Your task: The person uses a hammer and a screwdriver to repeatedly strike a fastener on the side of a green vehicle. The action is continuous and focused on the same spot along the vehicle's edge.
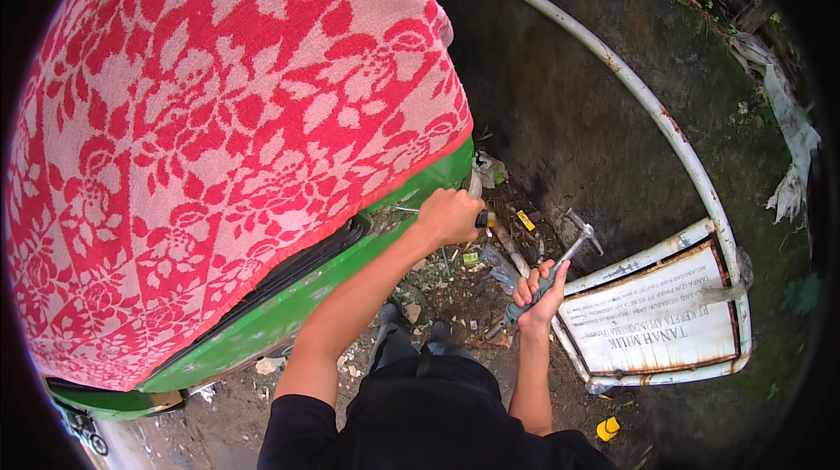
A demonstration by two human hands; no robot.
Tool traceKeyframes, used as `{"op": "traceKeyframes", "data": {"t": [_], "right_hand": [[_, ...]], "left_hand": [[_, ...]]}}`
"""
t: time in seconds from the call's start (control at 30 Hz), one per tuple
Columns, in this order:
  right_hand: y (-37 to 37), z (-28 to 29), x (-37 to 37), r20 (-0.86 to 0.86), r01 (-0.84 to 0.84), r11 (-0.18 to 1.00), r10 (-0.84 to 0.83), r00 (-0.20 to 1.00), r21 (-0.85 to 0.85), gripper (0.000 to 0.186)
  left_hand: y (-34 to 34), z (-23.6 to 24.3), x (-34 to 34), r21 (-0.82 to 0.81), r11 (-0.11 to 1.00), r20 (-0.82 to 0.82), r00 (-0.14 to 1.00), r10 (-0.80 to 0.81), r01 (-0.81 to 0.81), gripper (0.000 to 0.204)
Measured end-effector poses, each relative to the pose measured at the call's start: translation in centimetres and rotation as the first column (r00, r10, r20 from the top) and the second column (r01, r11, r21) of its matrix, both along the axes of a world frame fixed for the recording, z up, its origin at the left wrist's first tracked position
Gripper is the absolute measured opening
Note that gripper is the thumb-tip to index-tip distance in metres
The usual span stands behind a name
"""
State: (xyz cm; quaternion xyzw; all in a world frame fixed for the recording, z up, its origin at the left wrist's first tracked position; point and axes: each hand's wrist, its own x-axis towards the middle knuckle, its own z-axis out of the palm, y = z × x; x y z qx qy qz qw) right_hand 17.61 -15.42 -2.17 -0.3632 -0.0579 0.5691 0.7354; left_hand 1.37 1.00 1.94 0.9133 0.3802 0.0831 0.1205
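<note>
My left hand [446,214] is closed on a screwdriver with a black and yellow handle [484,219]; its metal shaft [406,208] extends left over the scuffed, paint-chipped edge of a green vehicle body [420,172]. I cannot tell whether the tip touches it. My right hand [541,297] grips the green handle of a hammer, whose steel head [584,230] points up and right, apart from my left hand. A red and pale pink floral blanket [219,120] drapes over the vehicle, just above the worked edge.
Right of me, a rusty white metal sign [654,312] on a long bent pipe [612,59] rests by a dark mossy surface. Debris, plastic scraps and a small yellow object [607,428] litter the dirt around my feet. A two-wheeler [94,439] shows at the lower left edge.
</note>
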Motion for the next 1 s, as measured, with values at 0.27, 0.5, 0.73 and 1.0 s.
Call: {"op": "traceKeyframes", "data": {"t": [0.27,0.5,0.73,1.0], "right_hand": [[0.3,-0.5,-0.8,0.055,-0.233,0.972,0.234,0.971,-0.026,0.049],[0.6,-1.2,-1.3,0.079,-0.439,0.894,0.446,0.892,-0.095,0.049],[1.7,-0.9,-0.8,-0.128,-0.036,0.999,0.038,0.991,0.014,0.049],[0.3,-1.6,-0.4,-0.070,-0.247,0.968,0.244,0.967,-0.035,0.048]], "left_hand": [[0.6,-0.2,0.3,-0.014,0.998,-0.021,0.998,0.057,-0.057,0.021],[0.7,-0.1,0.4,-0.055,0.993,-0.014,0.994,0.107,-0.108,0.022],[0.5,-0.7,0.0,-0.012,0.997,0.005,0.998,0.070,-0.070,0.019],[0.2,0.2,0.0,-0.032,0.995,-0.017,0.996,0.092,-0.092,0.024]]}}
